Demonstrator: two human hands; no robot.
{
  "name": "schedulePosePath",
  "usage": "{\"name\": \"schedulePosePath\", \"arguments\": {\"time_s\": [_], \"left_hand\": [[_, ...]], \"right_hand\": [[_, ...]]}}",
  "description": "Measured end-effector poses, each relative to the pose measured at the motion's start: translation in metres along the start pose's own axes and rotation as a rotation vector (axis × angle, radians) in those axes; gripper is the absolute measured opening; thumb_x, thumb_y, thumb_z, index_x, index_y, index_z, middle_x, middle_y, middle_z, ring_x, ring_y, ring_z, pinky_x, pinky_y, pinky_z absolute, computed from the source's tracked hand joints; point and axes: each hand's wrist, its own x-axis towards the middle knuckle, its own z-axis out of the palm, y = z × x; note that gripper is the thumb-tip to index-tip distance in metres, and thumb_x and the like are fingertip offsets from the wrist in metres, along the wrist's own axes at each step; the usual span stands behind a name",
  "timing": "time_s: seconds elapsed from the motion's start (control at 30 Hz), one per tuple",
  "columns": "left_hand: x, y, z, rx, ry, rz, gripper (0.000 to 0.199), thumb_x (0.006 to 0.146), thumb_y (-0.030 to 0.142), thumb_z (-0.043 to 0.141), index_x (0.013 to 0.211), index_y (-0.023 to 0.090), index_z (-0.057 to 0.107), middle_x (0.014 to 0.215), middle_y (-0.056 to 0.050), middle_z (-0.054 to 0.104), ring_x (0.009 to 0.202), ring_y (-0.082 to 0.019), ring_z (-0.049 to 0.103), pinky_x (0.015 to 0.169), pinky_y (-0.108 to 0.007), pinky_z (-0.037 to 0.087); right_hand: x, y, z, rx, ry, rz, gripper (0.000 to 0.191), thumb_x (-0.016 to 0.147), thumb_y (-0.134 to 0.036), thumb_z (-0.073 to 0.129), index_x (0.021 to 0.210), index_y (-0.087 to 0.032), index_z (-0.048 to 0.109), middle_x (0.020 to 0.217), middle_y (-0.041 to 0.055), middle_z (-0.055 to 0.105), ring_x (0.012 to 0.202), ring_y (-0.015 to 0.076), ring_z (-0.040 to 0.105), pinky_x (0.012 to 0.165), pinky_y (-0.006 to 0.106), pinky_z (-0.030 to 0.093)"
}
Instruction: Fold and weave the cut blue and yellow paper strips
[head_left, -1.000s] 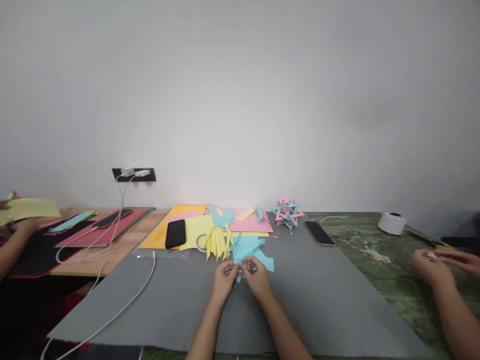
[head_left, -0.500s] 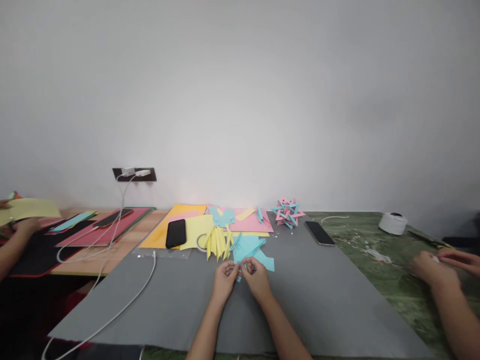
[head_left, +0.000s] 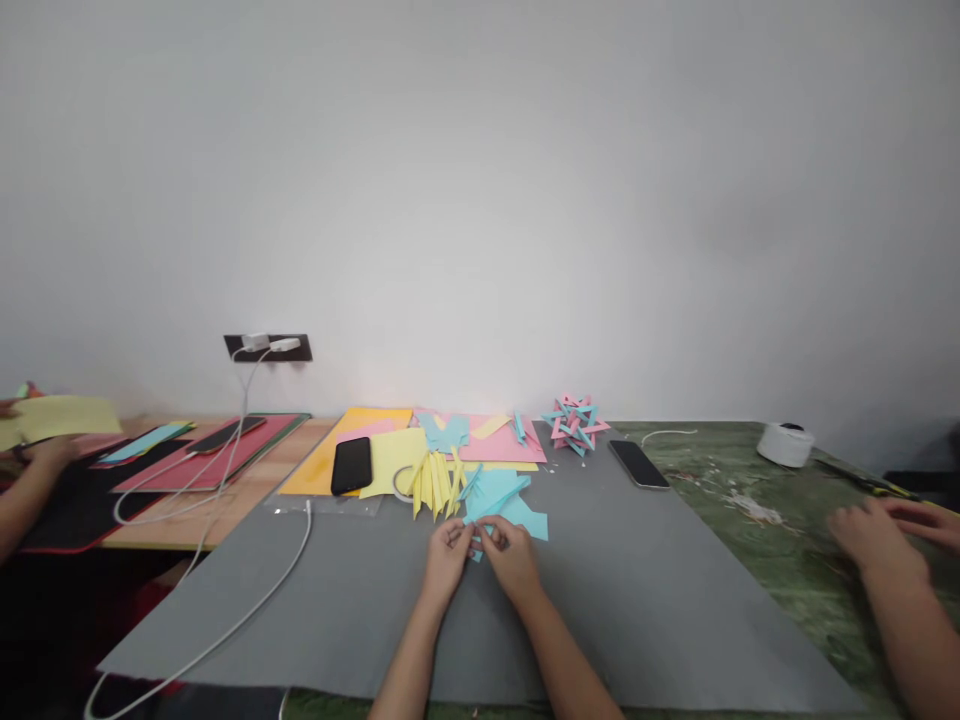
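My left hand [head_left: 448, 553] and my right hand [head_left: 510, 553] meet over the grey sheet [head_left: 600, 610], fingers pinched on a small piece of blue paper [head_left: 477, 556] that is mostly hidden by the fingertips. Just beyond them lie larger blue paper pieces [head_left: 534, 522]. A bunch of folded yellow paper strips [head_left: 432, 485] sits to the left of these, in front of a ring-shaped roll [head_left: 402, 484]. Farther back, a pink and blue star-shaped paper model [head_left: 575, 426] stands at the sheet's far right.
A black phone [head_left: 352, 466] rests on yellow and orange paper; another phone [head_left: 638, 464] lies at right. A white cable [head_left: 262, 600] crosses the left side. Co-workers' hands show at the left [head_left: 46, 460] and right [head_left: 874, 540], near a white spool [head_left: 785, 445].
My right fingers have shifted slightly at the pinch, and both hands stay in nearly the same place. The hands of the person on the right have moved a little.
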Motion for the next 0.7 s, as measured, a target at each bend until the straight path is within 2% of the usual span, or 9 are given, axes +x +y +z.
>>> {"name": "schedulePosePath", "arguments": {"time_s": [0.33, 0.57, 0.7], "left_hand": [[0.0008, -0.0013, -0.0018, -0.005, -0.001, -0.012, 0.024, 0.060, 0.035, 0.057, 0.066, 0.012, 0.059, 0.061, -0.004, 0.064, 0.054, -0.014, 0.059, 0.046, -0.020, 0.042], [-0.0006, 0.0047, 0.0004, 0.001, 0.037, -0.036, 0.027, 0.061, 0.037, 0.056, 0.066, 0.011, 0.059, 0.061, -0.006, 0.064, 0.048, -0.013, 0.057, 0.043, -0.019, 0.042], [0.0006, 0.0030, 0.0016, -0.029, 0.068, -0.046, 0.024, 0.059, 0.035, 0.059, 0.062, 0.012, 0.056, 0.056, -0.004, 0.063, 0.048, -0.013, 0.058, 0.042, -0.018, 0.040]], "right_hand": [[-0.0008, 0.0045, 0.0036, 0.106, -0.060, 0.079, 0.025, 0.063, -0.030, 0.048, 0.076, -0.019, 0.066, 0.037, -0.0044, 0.045, 0.039, 0.0086, 0.037, 0.047, 0.020, 0.032], [-0.0010, 0.0017, 0.0025, 0.100, -0.076, 0.059, 0.025, 0.065, -0.029, 0.046, 0.077, -0.018, 0.066, 0.037, -0.0049, 0.042, 0.038, 0.0080, 0.034, 0.046, 0.020, 0.031], [-0.0008, 0.0009, 0.0039, 0.203, 0.015, 0.068, 0.023, 0.064, -0.028, 0.050, 0.082, -0.016, 0.059, 0.045, -0.0064, 0.041, 0.041, 0.0071, 0.036, 0.044, 0.018, 0.032]]}}
